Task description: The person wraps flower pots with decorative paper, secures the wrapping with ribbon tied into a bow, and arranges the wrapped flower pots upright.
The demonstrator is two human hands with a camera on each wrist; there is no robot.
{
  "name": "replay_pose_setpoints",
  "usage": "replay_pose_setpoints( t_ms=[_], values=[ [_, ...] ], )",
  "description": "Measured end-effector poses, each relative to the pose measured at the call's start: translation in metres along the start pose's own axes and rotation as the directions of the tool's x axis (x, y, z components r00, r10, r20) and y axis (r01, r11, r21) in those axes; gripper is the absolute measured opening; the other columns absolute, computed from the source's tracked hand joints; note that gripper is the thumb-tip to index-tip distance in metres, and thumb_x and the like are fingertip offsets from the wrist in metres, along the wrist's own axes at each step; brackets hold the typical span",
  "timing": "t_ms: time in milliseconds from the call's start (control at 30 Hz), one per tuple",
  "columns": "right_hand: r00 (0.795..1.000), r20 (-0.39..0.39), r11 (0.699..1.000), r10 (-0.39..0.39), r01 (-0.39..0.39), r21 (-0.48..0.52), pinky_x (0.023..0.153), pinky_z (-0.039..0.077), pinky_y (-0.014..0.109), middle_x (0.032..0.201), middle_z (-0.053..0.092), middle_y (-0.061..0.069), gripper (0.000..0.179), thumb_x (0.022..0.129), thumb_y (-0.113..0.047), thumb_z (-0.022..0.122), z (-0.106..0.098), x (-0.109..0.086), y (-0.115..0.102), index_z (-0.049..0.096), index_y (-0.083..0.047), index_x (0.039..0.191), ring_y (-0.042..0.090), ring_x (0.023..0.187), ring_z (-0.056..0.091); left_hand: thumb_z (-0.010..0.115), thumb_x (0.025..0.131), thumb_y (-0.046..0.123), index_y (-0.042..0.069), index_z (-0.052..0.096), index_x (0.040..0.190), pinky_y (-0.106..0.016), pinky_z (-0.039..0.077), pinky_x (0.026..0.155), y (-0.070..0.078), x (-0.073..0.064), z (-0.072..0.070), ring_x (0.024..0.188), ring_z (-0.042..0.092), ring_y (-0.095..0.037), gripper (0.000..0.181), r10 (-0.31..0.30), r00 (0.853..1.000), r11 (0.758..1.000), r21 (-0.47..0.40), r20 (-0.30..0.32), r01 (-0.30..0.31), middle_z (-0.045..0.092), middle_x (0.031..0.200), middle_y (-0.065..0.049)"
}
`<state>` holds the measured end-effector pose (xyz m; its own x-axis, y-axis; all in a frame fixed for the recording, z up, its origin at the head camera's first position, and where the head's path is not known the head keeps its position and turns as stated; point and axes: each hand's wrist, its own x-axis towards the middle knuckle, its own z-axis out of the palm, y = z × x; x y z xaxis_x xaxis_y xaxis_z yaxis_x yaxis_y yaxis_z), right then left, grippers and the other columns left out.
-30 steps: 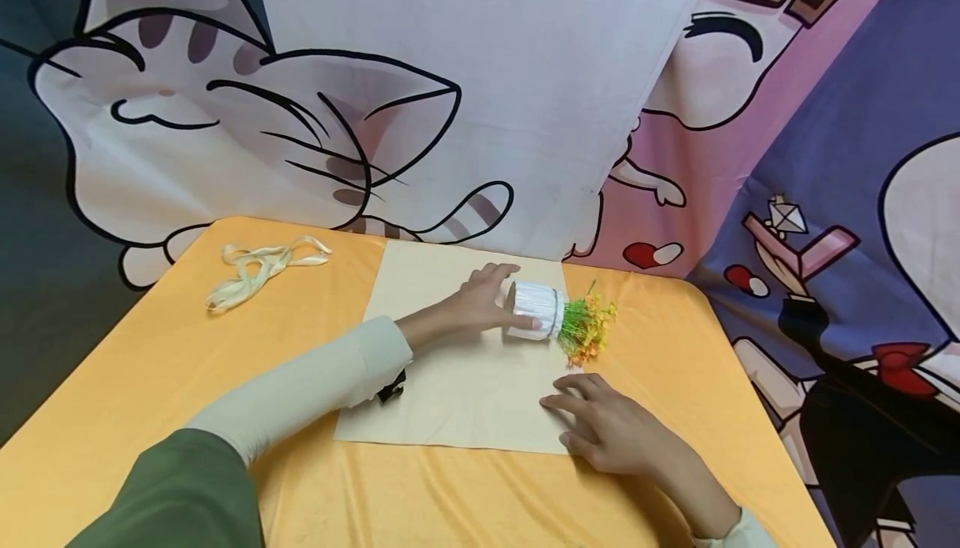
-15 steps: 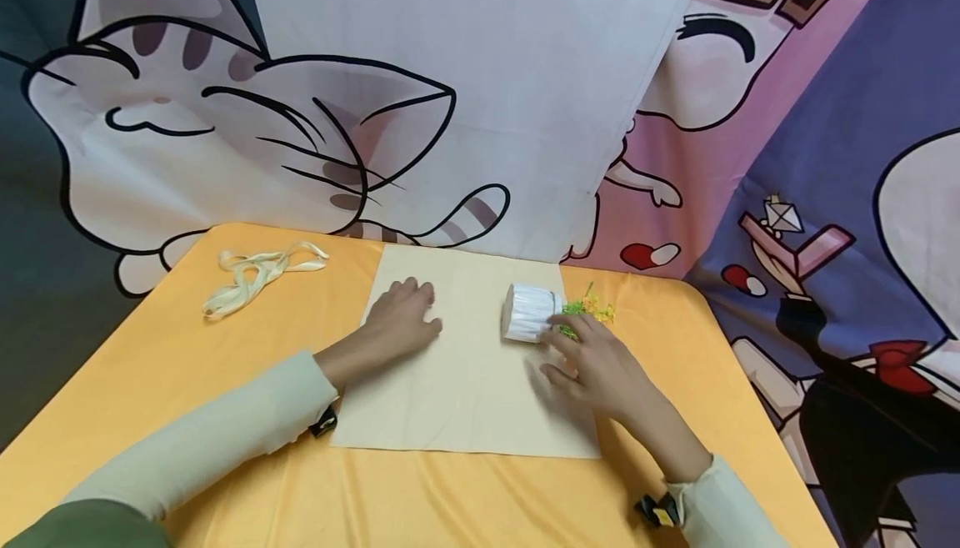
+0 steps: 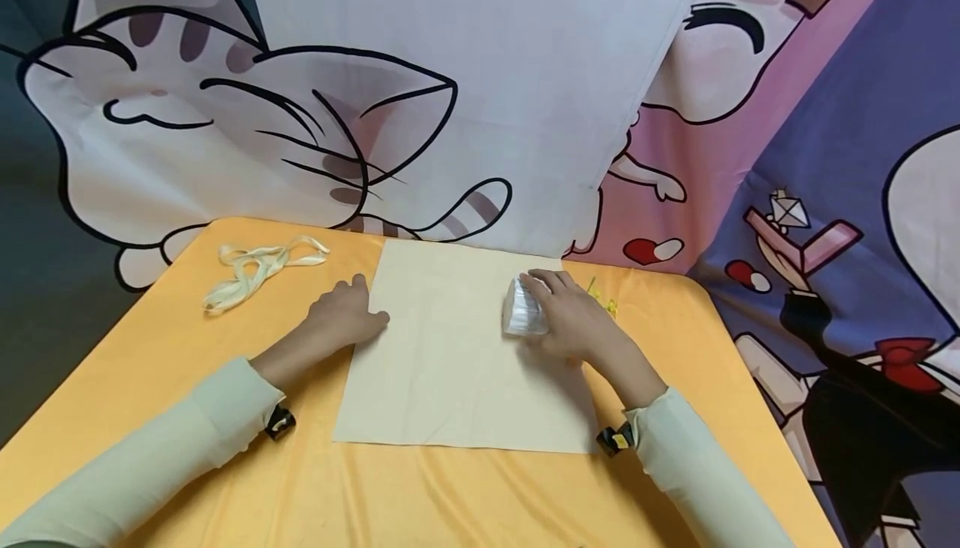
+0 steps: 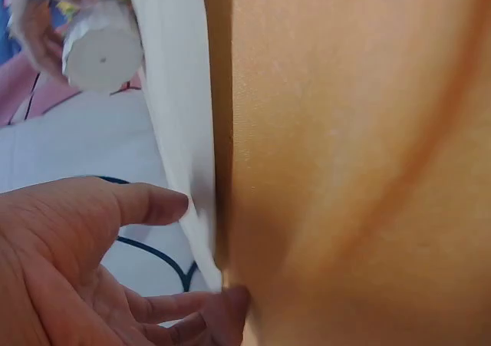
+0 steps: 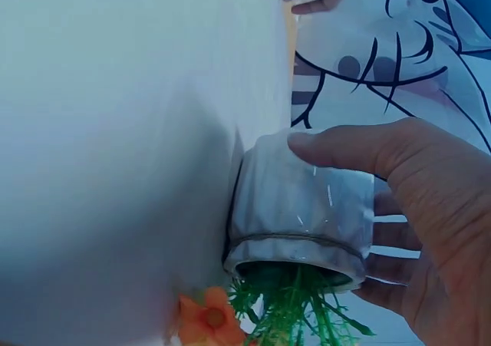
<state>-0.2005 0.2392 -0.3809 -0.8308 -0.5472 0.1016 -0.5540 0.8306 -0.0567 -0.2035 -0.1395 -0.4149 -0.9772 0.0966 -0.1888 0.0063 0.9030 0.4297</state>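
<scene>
Head camera: the white ribbed flowerpot (image 3: 521, 311) lay on its side over the right part of the cream sheet (image 3: 442, 373), its long axis running roughly left to right, flat base toward the left, flowers (image 3: 612, 308) toward the right. The right hand (image 3: 576, 316) gripped it, covering its mouth end and most of the blooms. The left hand (image 3: 341, 313) sat at the sheet's left edge, thumb spread from the fingers; a tangle of pale ribbon (image 3: 251, 277) rested near it on the yellow tablecloth (image 3: 420, 498).

Left wrist camera: the flowerpot's round base faced the lens, the flowers cut off above. The left hand's thumb and fingers stood apart; whether the blurred fingertips touched the sheet could not be told.

Right wrist camera: the right thumb pressed the flowerpot's side, fingers partly hidden behind it. A thin cord (image 5: 303, 238) circled it near the rim; green stems (image 5: 299, 311) and an orange flower (image 5: 211, 319) ran out of frame below.
</scene>
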Motion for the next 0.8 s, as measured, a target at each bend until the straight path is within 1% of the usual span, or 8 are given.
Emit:
replay_pose_setpoints(
  t_ms=[167,233,300,400,467,567,633,800],
  values=[
    [1.0,0.022,1.0,-0.004,0.004,-0.029,0.121,0.055,0.058,0.163,0.06,0.022,0.09,0.089,-0.026,0.09,0.002,0.005,0.001,0.05,0.001,0.165,0.043,0.145,0.06,0.066,0.1,0.039,-0.012,0.04,0.147,-0.037,0.046,0.066,-0.012,0.007,-0.004,0.073,0.057,-0.029,0.073,-0.034,0.996,0.97,-0.238,0.082,0.053,0.061,0.092,-0.018],
    [1.0,0.016,1.0,-0.004,0.004,-0.031,0.12,0.056,0.058,0.162,0.061,0.022,0.088,0.09,-0.026,0.09,0.003,0.005,0.0,0.051,0.001,0.164,0.043,0.143,0.061,0.068,0.102,0.037,-0.014,0.034,0.155,-0.033,0.046,0.064,-0.014,0.009,-0.005,0.065,0.054,-0.022,0.081,-0.045,0.993,0.933,-0.351,0.114,0.082,0.057,0.078,-0.009],
    [1.0,0.013,0.999,-0.001,0.002,-0.034,0.121,0.056,0.058,0.162,0.061,0.022,0.087,0.09,-0.026,0.091,0.003,0.006,0.0,0.052,0.001,0.163,0.043,0.143,0.061,0.071,0.103,0.031,-0.013,0.043,0.143,-0.029,0.046,0.06,-0.016,0.012,-0.006,0.057,0.051,-0.016,0.066,-0.052,0.987,0.872,-0.474,0.154,0.12,0.051,0.066,-0.001],
    [1.0,0.012,0.999,-0.002,0.002,-0.042,0.121,0.055,0.058,0.161,0.062,0.023,0.087,0.09,-0.026,0.092,0.004,0.007,-0.001,0.053,0.001,0.163,0.044,0.142,0.062,0.07,0.106,0.021,-0.007,0.058,0.116,-0.024,0.049,0.055,-0.016,0.018,-0.006,0.052,0.051,-0.008,0.032,-0.056,0.977,0.75,-0.638,0.204,0.176,0.05,0.058,0.005],
    [1.0,0.011,0.999,-0.003,0.004,-0.052,0.121,0.055,0.058,0.16,0.062,0.023,0.086,0.09,-0.026,0.091,0.004,0.007,-0.001,0.053,0.001,0.162,0.044,0.142,0.062,0.066,0.109,0.019,-0.002,0.06,0.104,-0.022,0.052,0.056,-0.016,0.021,-0.006,0.056,0.057,-0.007,0.022,-0.039,0.972,0.675,-0.711,0.232,0.197,0.056,0.06,0.006],
    [1.0,0.008,0.998,-0.002,0.003,-0.062,0.121,0.056,0.058,0.16,0.063,0.023,0.086,0.09,-0.027,0.091,0.002,0.008,-0.002,0.053,0.001,0.162,0.044,0.142,0.063,0.06,0.114,0.025,-0.003,0.065,0.128,-0.023,0.062,0.069,-0.015,0.026,-0.004,0.072,0.069,-0.007,0.032,0.022,0.971,0.574,-0.798,0.239,0.183,0.071,0.08,0.005],
    [1.0,0.008,0.998,0.0,0.001,-0.067,0.121,0.056,0.058,0.16,0.063,0.023,0.086,0.09,-0.028,0.091,0.002,0.008,-0.001,0.053,0.0,0.162,0.044,0.141,0.063,0.054,0.117,0.033,0.0,0.059,0.138,-0.026,0.064,0.076,-0.014,0.029,-0.002,0.082,0.071,-0.009,0.04,0.073,0.971,0.486,-0.858,0.229,0.166,0.072,0.095,0.004],
    [1.0,0.004,0.998,-0.004,0.005,-0.067,0.12,0.056,0.058,0.159,0.064,0.022,0.085,0.09,-0.028,0.091,0.003,0.008,-0.001,0.054,0.0,0.162,0.044,0.14,0.063,0.032,0.123,0.045,0.011,0.054,0.12,-0.026,0.061,0.072,-0.006,0.036,0.009,0.08,0.067,-0.009,0.041,0.152,0.971,0.149,-0.975,0.186,0.164,0.065,0.099,0.003]
  ],
)
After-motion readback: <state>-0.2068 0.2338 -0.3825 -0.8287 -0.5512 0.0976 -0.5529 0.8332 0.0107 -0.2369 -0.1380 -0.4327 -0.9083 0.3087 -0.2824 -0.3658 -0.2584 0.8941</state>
